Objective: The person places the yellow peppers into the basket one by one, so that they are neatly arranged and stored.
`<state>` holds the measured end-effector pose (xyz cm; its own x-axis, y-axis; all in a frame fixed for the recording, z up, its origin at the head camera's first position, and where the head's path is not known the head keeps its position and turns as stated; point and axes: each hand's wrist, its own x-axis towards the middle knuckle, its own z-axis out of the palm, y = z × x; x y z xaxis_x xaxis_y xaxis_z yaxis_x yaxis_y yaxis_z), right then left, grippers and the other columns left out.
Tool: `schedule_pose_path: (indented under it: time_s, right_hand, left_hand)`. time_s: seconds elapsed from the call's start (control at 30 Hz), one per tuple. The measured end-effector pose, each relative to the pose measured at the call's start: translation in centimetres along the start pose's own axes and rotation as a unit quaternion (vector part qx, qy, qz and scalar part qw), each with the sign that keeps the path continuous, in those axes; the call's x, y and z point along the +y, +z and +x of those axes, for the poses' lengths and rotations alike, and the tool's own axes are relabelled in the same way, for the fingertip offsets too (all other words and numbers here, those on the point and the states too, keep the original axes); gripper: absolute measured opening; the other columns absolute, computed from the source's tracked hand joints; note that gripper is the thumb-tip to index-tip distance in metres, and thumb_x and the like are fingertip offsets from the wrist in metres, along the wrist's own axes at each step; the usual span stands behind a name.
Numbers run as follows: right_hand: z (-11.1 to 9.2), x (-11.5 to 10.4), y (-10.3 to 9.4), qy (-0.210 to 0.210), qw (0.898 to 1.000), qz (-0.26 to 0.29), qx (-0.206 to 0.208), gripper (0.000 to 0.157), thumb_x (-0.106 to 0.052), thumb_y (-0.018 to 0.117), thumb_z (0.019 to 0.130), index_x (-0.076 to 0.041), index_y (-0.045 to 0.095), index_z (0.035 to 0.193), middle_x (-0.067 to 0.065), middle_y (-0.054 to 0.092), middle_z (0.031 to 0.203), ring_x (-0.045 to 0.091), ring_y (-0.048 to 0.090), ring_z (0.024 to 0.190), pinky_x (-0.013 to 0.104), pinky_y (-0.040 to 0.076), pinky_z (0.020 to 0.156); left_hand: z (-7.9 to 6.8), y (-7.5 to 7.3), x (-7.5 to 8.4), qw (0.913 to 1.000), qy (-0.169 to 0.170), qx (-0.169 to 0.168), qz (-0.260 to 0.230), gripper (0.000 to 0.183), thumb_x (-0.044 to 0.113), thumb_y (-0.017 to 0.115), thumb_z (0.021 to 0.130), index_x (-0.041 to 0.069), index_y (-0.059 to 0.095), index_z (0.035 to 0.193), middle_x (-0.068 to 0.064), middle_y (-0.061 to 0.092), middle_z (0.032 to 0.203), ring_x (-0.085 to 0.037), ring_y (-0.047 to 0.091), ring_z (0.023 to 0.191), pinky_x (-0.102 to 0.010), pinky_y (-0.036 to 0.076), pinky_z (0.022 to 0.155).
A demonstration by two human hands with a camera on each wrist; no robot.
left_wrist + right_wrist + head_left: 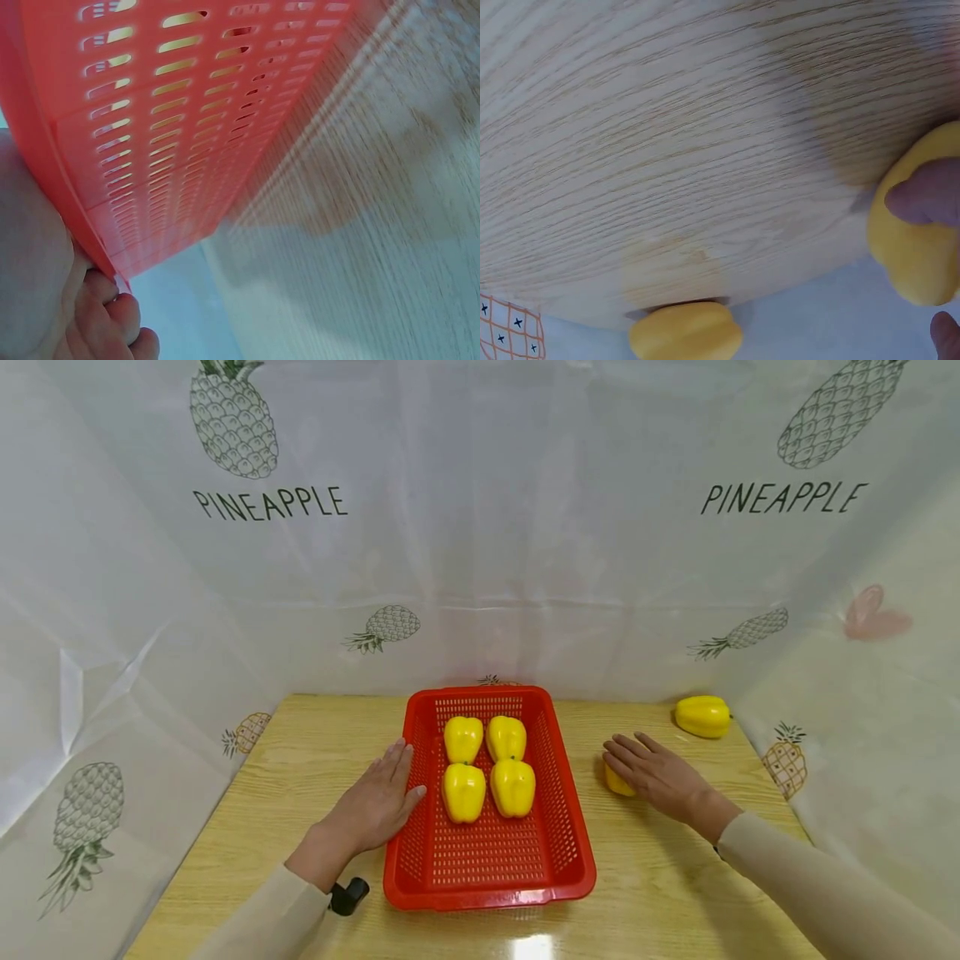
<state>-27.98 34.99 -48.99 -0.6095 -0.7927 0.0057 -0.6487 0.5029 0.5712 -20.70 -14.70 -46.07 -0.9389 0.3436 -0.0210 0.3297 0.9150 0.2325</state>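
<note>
In the head view my left hand (380,795) rests on the left rim of a red plastic basket (491,897), fingers straight and the thumb reaching over the inside. The left wrist view has the basket's slotted side wall (180,142) beside that hand. My right hand (660,777), to the right of the basket, holds a yellow bell pepper (618,780) low over the table, covering most of it. In the right wrist view a digit lies across this pepper (900,247) and another fingertip (946,334) shows beside it.
Several yellow bell peppers (464,793) stand in two rows inside the basket. One more bell pepper (702,717) lies at the table's back right corner. The wooden table (322,735) is bounded by pineapple-printed sheeting (487,527) at the back and sides.
</note>
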Motion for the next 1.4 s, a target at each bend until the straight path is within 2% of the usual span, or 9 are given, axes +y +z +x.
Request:
schedule_pose_path:
  time_s: [0.13,0.23,0.37,0.5,0.73,1.0,1.17,1.4]
  right_hand:
    - [-0.2,-0.1,-0.5,-0.005,1.000,0.003,0.006,0.072,-0.024,0.074,0.096,-0.003,0.043,0.157,0.015,0.046,0.163,0.034,0.045,0.151,0.056,0.038,0.123]
    - [-0.3,-0.3,-0.8,0.012,0.999,0.034,0.008,0.084,-0.034,0.076,0.092,0.001,0.039,0.158,0.019,0.044,0.164,0.038,0.043,0.151,0.058,0.037,0.123]
    - [-0.3,-0.3,-1.2,0.077,0.992,0.097,0.015,0.099,-0.051,0.078,0.088,0.007,0.038,0.157,0.025,0.043,0.162,0.043,0.043,0.150,0.060,0.036,0.123]
    - [-0.1,-0.4,-1.4,0.126,0.986,0.110,0.030,0.107,-0.061,0.079,0.086,0.011,0.039,0.155,0.030,0.046,0.158,0.046,0.046,0.146,0.059,0.038,0.122]
    - [0.5,-0.9,-1.0,0.164,0.979,0.119,0.026,0.107,-0.057,0.084,0.084,0.014,0.041,0.151,0.032,0.051,0.150,0.048,0.052,0.137,0.059,0.044,0.117]
    - [1.2,-1.6,-0.8,0.203,0.966,0.160,-0.008,0.106,-0.049,0.090,0.080,0.012,0.041,0.151,0.030,0.055,0.140,0.046,0.058,0.122,0.058,0.058,0.095]
    - [1.9,-1.9,-1.1,0.210,0.962,0.177,-0.001,0.099,-0.038,0.092,0.080,0.015,0.044,0.147,0.032,0.056,0.135,0.049,0.057,0.120,0.056,0.058,0.098]
    - [2.0,-1.6,-1.3,0.226,0.957,0.181,0.006,0.092,-0.033,0.091,0.081,0.016,0.043,0.142,0.035,0.054,0.133,0.053,0.057,0.116,0.058,0.060,0.092]
  left_hand:
    - [0.0,0.0,0.0,1.0000,-0.002,-0.001,-0.003,0.077,0.040,0.050,0.111,-0.008,0.021,0.164,-0.026,0.021,0.173,-0.042,0.020,0.161,-0.057,0.025,0.129]
    - [0.0,0.0,0.0,1.0000,-0.002,0.001,-0.003,0.078,0.040,0.051,0.111,-0.008,0.021,0.164,-0.026,0.021,0.173,-0.042,0.021,0.161,-0.058,0.026,0.129]
    - [0.0,-0.1,0.0,1.0000,0.002,0.004,-0.001,0.078,0.040,0.052,0.111,-0.008,0.021,0.164,-0.026,0.022,0.172,-0.042,0.022,0.161,-0.058,0.027,0.128]
    - [0.0,-0.1,-0.1,1.0000,0.003,0.004,0.000,0.078,0.040,0.051,0.111,-0.008,0.021,0.164,-0.026,0.022,0.173,-0.042,0.021,0.161,-0.058,0.027,0.128]
    - [0.1,0.0,-0.2,1.0000,0.002,0.003,-0.004,0.078,0.041,0.051,0.111,-0.008,0.021,0.164,-0.025,0.022,0.173,-0.041,0.021,0.161,-0.057,0.027,0.129]
    - [0.1,0.0,-0.2,0.9999,0.005,0.005,-0.010,0.078,0.040,0.051,0.111,-0.009,0.021,0.164,-0.026,0.020,0.173,-0.041,0.020,0.162,-0.057,0.025,0.129]
    - [0.1,0.0,-0.3,0.9999,0.001,0.000,-0.012,0.078,0.041,0.050,0.111,-0.008,0.020,0.164,-0.025,0.019,0.174,-0.041,0.019,0.162,-0.057,0.024,0.130]
    - [0.2,0.0,-0.2,1.0000,0.001,-0.002,-0.007,0.079,0.041,0.050,0.111,-0.008,0.020,0.165,-0.025,0.019,0.174,-0.041,0.019,0.162,-0.057,0.024,0.130]
